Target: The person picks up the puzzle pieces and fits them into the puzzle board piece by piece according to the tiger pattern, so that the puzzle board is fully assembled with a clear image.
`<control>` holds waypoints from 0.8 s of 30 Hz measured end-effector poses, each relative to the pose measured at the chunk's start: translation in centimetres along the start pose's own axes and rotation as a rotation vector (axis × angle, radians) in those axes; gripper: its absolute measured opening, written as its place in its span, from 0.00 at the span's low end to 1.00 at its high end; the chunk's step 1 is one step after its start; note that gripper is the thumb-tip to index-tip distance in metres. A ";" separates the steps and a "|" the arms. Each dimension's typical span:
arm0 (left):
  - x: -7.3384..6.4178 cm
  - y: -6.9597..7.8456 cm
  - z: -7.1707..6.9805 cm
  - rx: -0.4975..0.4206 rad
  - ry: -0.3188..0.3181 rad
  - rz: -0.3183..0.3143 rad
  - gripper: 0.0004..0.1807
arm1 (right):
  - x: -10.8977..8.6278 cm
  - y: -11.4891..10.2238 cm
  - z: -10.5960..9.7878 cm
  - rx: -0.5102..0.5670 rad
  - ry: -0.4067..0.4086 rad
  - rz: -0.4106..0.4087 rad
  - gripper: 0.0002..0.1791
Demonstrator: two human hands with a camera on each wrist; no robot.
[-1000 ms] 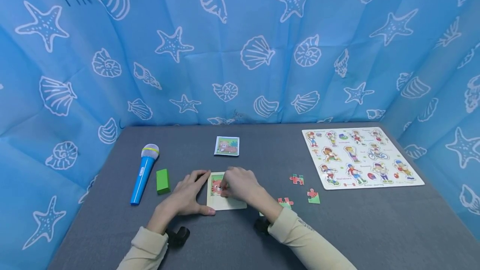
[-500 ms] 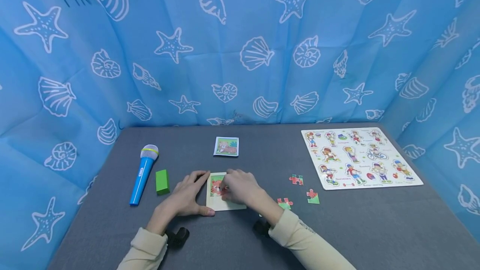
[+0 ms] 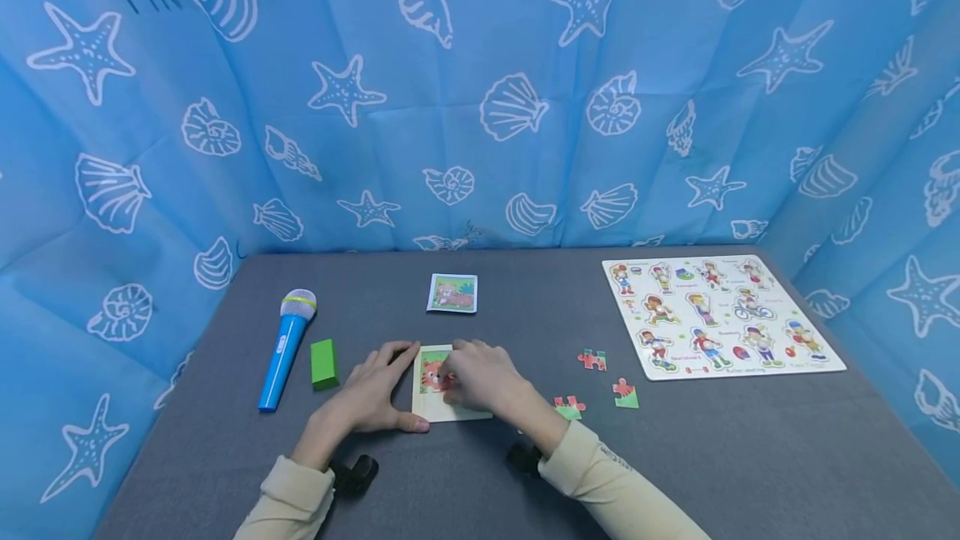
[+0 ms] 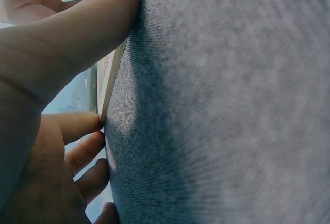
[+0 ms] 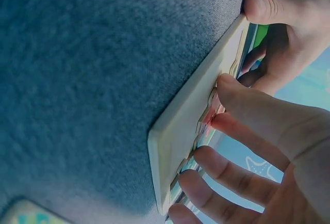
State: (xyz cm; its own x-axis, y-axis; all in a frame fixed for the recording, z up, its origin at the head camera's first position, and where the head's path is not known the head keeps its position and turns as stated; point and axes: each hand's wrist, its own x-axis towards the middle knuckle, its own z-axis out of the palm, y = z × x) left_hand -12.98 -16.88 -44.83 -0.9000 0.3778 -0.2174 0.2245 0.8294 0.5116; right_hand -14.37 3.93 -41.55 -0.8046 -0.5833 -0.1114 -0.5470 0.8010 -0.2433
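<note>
A pale puzzle tray lies flat on the table, with a picture of a red tiger face showing at its left. My left hand holds the tray's left side, thumb at the near corner and index fingertip at the far one. Over the tray's middle, my right hand pinches a red puzzle piece between thumb and index finger, low against the recess. Its other fingers spread above the tray in the right wrist view. From the head, this hand hides much of the picture.
Several loose puzzle pieces lie right of the tray. A small picture card sits behind it. To the left are a green block and a blue toy microphone. A white peg puzzle board occupies the back right.
Both hands stay almost where they were. The right hand's fingers have shifted slightly over the tray; the puzzle tray and the loose pieces keep their places.
</note>
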 end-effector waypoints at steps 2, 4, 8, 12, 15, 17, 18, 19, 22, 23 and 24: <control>0.0 0.0 0.0 0.001 -0.003 -0.001 0.65 | 0.0 0.1 -0.1 0.007 -0.011 0.001 0.11; 0.0 -0.1 0.0 -0.001 -0.006 0.000 0.65 | -0.1 0.2 -0.2 0.017 -0.020 0.000 0.14; 0.0 -0.1 0.0 0.002 -0.003 0.005 0.65 | -0.6 0.6 -0.6 0.022 -0.014 -0.014 0.15; 0.0 0.0 0.0 0.006 -0.002 0.004 0.65 | -1.1 1.3 -1.1 0.045 -0.009 -0.012 0.14; 0.1 0.0 0.0 0.011 -0.004 0.000 0.65 | -1.6 1.9 -1.5 0.061 -0.009 0.007 0.16; 0.1 0.0 0.0 0.015 -0.003 -0.001 0.65 | -1.9 2.5 -1.7 0.063 -0.003 0.021 0.17; 0.2 -0.1 0.0 0.017 -0.002 -0.001 0.65 | -2.0 2.8 -1.7 0.063 0.002 0.027 0.17; 0.2 -0.1 0.1 0.019 -0.002 0.000 0.65 | -2.2 3.1 -1.8 0.060 0.005 0.034 0.18; 0.2 -0.2 0.1 0.021 -0.002 0.000 0.66 | -2.7 4.2 -2.0 0.070 0.017 0.059 0.19; 0.3 -0.2 0.1 0.021 -0.002 -0.001 0.66 | -2.9 4.6 -2.0 0.073 0.022 0.067 0.19; 0.3 -0.2 0.1 0.022 -0.002 -0.003 0.66 | -3.1 5.0 -2.1 0.073 0.026 0.076 0.19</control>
State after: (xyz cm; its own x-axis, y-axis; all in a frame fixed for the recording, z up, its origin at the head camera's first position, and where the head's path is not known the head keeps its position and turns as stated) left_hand -13.19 -16.88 -45.10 -0.8997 0.3766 -0.2207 0.2302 0.8390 0.4931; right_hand -15.10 9.98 -40.38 -0.8497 -0.5163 -0.1071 -0.4661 0.8305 -0.3051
